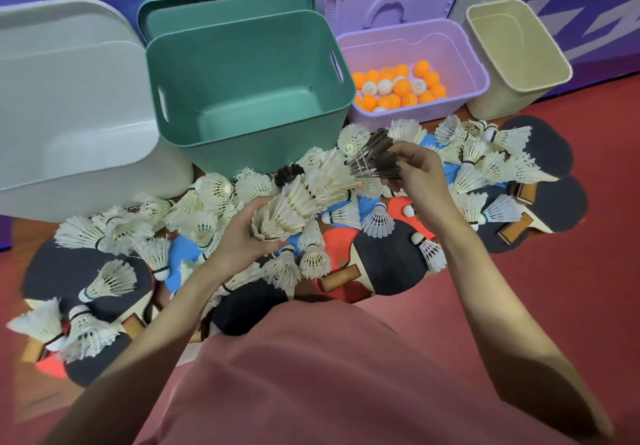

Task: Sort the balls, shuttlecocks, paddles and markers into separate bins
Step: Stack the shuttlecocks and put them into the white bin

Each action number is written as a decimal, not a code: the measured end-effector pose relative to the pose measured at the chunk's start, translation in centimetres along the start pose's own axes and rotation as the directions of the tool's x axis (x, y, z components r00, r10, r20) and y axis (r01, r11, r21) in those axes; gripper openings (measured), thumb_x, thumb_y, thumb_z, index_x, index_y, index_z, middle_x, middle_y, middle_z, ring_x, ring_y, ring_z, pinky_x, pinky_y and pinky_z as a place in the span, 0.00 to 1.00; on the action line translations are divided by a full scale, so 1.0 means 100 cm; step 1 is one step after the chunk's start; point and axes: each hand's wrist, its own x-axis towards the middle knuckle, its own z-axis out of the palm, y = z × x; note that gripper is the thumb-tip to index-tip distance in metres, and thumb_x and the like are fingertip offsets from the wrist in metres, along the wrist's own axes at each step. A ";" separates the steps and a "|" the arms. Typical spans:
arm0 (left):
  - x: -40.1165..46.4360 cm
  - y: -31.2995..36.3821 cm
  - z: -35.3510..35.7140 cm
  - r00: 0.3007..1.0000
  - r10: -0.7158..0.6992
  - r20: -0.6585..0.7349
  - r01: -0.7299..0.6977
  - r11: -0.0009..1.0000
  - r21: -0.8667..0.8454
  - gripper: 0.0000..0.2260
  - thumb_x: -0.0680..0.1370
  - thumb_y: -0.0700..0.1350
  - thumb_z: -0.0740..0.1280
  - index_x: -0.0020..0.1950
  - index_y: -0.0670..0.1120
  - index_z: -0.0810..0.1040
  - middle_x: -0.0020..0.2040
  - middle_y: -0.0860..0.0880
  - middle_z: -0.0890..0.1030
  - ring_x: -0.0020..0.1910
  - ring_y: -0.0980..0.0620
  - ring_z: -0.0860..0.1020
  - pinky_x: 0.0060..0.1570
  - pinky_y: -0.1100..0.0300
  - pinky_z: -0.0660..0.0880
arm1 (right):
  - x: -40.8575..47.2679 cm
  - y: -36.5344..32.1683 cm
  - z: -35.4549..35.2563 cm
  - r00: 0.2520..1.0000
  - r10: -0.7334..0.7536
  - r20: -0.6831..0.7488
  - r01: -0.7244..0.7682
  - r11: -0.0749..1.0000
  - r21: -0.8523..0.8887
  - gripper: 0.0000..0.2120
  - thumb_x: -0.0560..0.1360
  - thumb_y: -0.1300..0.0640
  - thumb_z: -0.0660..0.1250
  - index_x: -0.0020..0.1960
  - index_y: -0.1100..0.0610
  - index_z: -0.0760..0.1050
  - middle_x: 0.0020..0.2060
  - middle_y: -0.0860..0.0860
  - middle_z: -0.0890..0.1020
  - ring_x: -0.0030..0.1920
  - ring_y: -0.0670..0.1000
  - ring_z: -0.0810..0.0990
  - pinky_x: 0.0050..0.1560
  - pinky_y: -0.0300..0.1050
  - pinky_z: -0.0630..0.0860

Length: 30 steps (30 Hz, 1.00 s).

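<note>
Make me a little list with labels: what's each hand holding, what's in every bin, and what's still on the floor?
left hand: grips a stack of white shuttlecocks nested together
right hand: pinches a dark-feathered shuttlecock at the far end of the stack
green bin: nothing visible inside
purple bin: orange and white balls
beige bin: inside mostly hidden
white bin: inside not clear
floor pile: many loose shuttlecocks lying on black, red and blue paddles
markers: none seen
</note>
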 end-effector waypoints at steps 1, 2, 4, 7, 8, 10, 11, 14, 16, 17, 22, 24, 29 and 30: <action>-0.001 -0.001 -0.001 1.000 0.002 0.003 -0.002 1.000 -0.001 0.30 0.65 0.34 0.78 0.64 0.44 0.72 0.60 0.47 0.77 0.57 0.59 0.76 0.55 0.71 0.70 | -0.001 -0.001 0.004 1.000 -0.006 0.027 0.007 1.000 -0.019 0.17 0.73 0.76 0.53 0.41 0.60 0.76 0.29 0.45 0.80 0.26 0.40 0.73 0.27 0.31 0.65; -0.002 -0.002 -0.002 1.000 0.006 0.009 -0.006 1.000 -0.004 0.30 0.65 0.33 0.78 0.64 0.43 0.72 0.60 0.46 0.77 0.58 0.56 0.76 0.57 0.69 0.71 | -0.002 -0.002 0.008 0.999 -0.010 0.046 0.011 1.000 -0.027 0.18 0.73 0.77 0.53 0.40 0.58 0.75 0.29 0.43 0.80 0.27 0.38 0.74 0.28 0.28 0.66; -0.004 -0.002 -0.003 0.999 0.022 0.023 -0.022 1.000 -0.011 0.30 0.65 0.33 0.78 0.65 0.42 0.72 0.61 0.46 0.77 0.61 0.51 0.76 0.61 0.62 0.71 | -0.004 -0.004 0.019 0.996 -0.025 0.088 0.027 0.999 -0.029 0.16 0.71 0.74 0.55 0.39 0.55 0.74 0.30 0.43 0.80 0.30 0.36 0.77 0.32 0.26 0.69; -0.012 -0.003 -0.004 0.999 0.035 0.029 -0.034 0.999 -0.031 0.30 0.65 0.35 0.78 0.64 0.42 0.73 0.61 0.46 0.77 0.61 0.50 0.76 0.62 0.59 0.71 | -0.003 0.001 0.029 0.991 -0.017 0.136 0.024 0.999 -0.045 0.14 0.61 0.65 0.54 0.38 0.54 0.75 0.37 0.48 0.77 0.36 0.37 0.77 0.40 0.30 0.71; -0.016 -0.002 -0.005 0.999 0.030 0.028 -0.029 0.999 -0.043 0.30 0.64 0.36 0.79 0.64 0.42 0.73 0.60 0.47 0.78 0.60 0.51 0.76 0.61 0.60 0.71 | -0.003 0.002 0.032 0.989 -0.006 0.146 0.010 0.999 -0.031 0.14 0.60 0.64 0.54 0.37 0.54 0.75 0.37 0.49 0.77 0.35 0.37 0.77 0.41 0.31 0.71; -0.025 -0.001 -0.006 1.000 0.006 0.026 -0.004 0.998 -0.063 0.29 0.63 0.37 0.79 0.62 0.45 0.74 0.57 0.54 0.79 0.58 0.56 0.77 0.59 0.64 0.72 | -0.005 0.003 0.037 0.983 0.023 0.184 -0.020 1.000 -0.021 0.14 0.59 0.64 0.53 0.36 0.55 0.74 0.37 0.50 0.76 0.34 0.35 0.76 0.39 0.28 0.71; -0.031 -0.001 -0.007 0.999 -0.010 0.031 0.012 0.997 -0.077 0.29 0.63 0.38 0.79 0.61 0.48 0.74 0.55 0.58 0.80 0.56 0.59 0.78 0.57 0.66 0.72 | -0.007 0.003 0.042 0.976 0.042 0.213 -0.036 0.999 -0.031 0.13 0.59 0.64 0.53 0.35 0.56 0.74 0.37 0.50 0.76 0.33 0.35 0.76 0.38 0.27 0.70; -0.049 -0.005 -0.011 0.997 -0.069 0.024 0.071 0.991 -0.112 0.28 0.62 0.45 0.79 0.60 0.53 0.74 0.54 0.58 0.81 0.55 0.60 0.78 0.54 0.68 0.72 | -0.012 0.005 0.056 0.958 0.070 0.278 -0.046 0.995 -0.092 0.13 0.63 0.66 0.54 0.35 0.54 0.74 0.37 0.50 0.76 0.38 0.41 0.75 0.38 0.27 0.69; -0.060 -0.009 -0.014 0.995 -0.101 -0.001 0.100 0.985 -0.142 0.29 0.60 0.48 0.78 0.60 0.53 0.74 0.55 0.58 0.81 0.55 0.59 0.79 0.54 0.67 0.73 | -0.015 0.004 0.068 0.950 0.074 0.303 -0.042 0.993 -0.109 0.12 0.64 0.66 0.54 0.34 0.54 0.74 0.38 0.53 0.76 0.39 0.41 0.74 0.39 0.27 0.69; -0.065 -0.011 -0.016 0.993 -0.119 -0.013 0.115 0.980 -0.163 0.30 0.60 0.49 0.79 0.60 0.54 0.74 0.55 0.58 0.82 0.56 0.58 0.79 0.56 0.65 0.73 | -0.018 0.002 0.075 0.947 0.071 0.312 -0.044 0.995 -0.093 0.12 0.65 0.66 0.54 0.34 0.55 0.74 0.38 0.53 0.75 0.37 0.39 0.74 0.37 0.27 0.69; -0.080 -0.023 -0.030 0.970 -0.217 -0.111 0.171 0.931 -0.322 0.34 0.59 0.47 0.83 0.62 0.52 0.75 0.59 0.51 0.81 0.60 0.53 0.78 0.63 0.54 0.72 | -0.026 -0.003 0.110 0.976 -0.059 0.209 0.039 0.994 0.101 0.10 0.69 0.63 0.55 0.40 0.58 0.75 0.37 0.53 0.76 0.33 0.38 0.74 0.36 0.29 0.70; -0.086 -0.023 -0.038 0.963 -0.233 -0.138 0.166 0.911 -0.377 0.35 0.58 0.46 0.81 0.63 0.50 0.75 0.59 0.48 0.81 0.59 0.49 0.78 0.62 0.52 0.72 | -0.025 -0.002 0.120 0.983 -0.079 0.167 0.051 0.985 0.165 0.10 0.77 0.62 0.55 0.45 0.57 0.75 0.39 0.53 0.77 0.36 0.41 0.76 0.36 0.32 0.71; -0.101 -0.024 -0.064 0.953 -0.234 -0.195 0.139 0.904 -0.403 0.30 0.62 0.33 0.79 0.62 0.47 0.75 0.54 0.49 0.83 0.55 0.49 0.80 0.62 0.49 0.74 | -0.022 0.001 0.140 0.983 -0.068 0.172 0.034 0.981 0.190 0.10 0.81 0.53 0.55 0.54 0.50 0.75 0.53 0.53 0.78 0.57 0.56 0.78 0.48 0.46 0.78; -0.105 -0.028 -0.070 0.948 -0.241 -0.207 0.141 0.903 -0.406 0.32 0.61 0.36 0.80 0.64 0.46 0.74 0.56 0.47 0.82 0.57 0.48 0.80 0.63 0.47 0.73 | -0.023 0.002 0.143 0.986 -0.054 0.160 0.027 0.986 0.166 0.08 0.81 0.54 0.56 0.54 0.50 0.74 0.53 0.53 0.79 0.55 0.56 0.79 0.48 0.46 0.79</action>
